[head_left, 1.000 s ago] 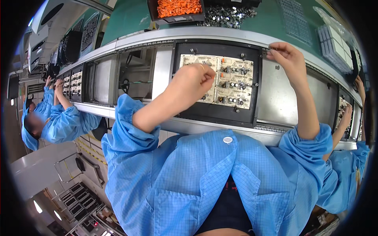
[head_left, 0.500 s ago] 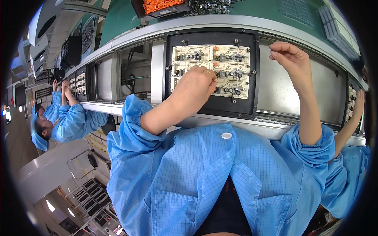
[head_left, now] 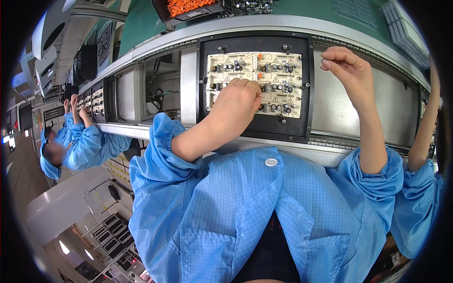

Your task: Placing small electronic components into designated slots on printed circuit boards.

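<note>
Hands first: L hand (head_left: 236, 104) is bent over the board panel (head_left: 279, 81), fingers curled in near its centre seam; tips hidden, so can't tell if it's gripping a small part. R hand (head_left: 350, 73) is raised to the right, above the metal plate (head_left: 332, 111), thumb & fingertips near each other; can't tell if anything tiny is btwn them. Panel lies flat in the black frame (head_left: 259, 43), on this side of the far rail (head_left: 283, 21); it's pale, w/ many small comps, plus orange pcs (head_left: 260, 55) by the seam. Bin (head_left: 198, 14) w/ orange parts (head_left: 186, 6) is on the green table (head_left: 302, 5) past the rail. Handling, my guess: panel prob. light, thin & stiff, but fragile on top; comps could bend if knocked. Best hold = bare outer edges, no pressing on tall comps. Frame prob. heavier, rigid; take it by its plain border. Orange parts prob. light, maybe slippery: gentle fingertip pinch.
</note>
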{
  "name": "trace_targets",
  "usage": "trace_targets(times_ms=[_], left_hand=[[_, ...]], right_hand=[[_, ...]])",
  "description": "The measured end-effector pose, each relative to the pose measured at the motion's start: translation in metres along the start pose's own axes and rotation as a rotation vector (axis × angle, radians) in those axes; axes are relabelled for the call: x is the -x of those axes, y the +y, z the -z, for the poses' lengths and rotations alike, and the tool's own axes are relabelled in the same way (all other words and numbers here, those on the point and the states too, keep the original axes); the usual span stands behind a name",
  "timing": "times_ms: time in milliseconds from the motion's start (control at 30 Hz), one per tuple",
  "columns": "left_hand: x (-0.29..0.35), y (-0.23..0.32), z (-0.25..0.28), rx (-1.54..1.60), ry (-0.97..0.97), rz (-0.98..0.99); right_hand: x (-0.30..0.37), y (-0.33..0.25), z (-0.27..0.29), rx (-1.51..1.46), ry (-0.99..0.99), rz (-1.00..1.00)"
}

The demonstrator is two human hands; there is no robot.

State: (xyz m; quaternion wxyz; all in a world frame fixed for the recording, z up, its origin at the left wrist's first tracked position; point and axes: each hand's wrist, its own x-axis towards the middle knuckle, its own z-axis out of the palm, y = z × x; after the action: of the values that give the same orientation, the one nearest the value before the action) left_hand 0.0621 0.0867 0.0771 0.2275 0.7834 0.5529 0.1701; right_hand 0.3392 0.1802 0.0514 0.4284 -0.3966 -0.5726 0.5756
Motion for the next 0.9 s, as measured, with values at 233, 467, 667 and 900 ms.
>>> trace_targets(times_ms=[233,467,667,900], left_hand=[[-0.043,-0.026,0.048,0.011,0.150,0.128],[-0.174,-0.167,0.112,-0.743,0.756,0.109],[-0.201,-0.210,0.112,-0.528,0.646,0.201],[-0.175,-0.184,0.123,-0.189,0.823,0.158]], right_hand=[[-0.006,0.009,0.000,0.025,0.020,-0.012],[-0.011,0.019,-0.001,0.124,0.048,-0.048],[-0.018,0.013,-0.013,0.213,0.067,0.020],[-0.036,-0.018,-0.082,0.677,-0.046,0.284]])
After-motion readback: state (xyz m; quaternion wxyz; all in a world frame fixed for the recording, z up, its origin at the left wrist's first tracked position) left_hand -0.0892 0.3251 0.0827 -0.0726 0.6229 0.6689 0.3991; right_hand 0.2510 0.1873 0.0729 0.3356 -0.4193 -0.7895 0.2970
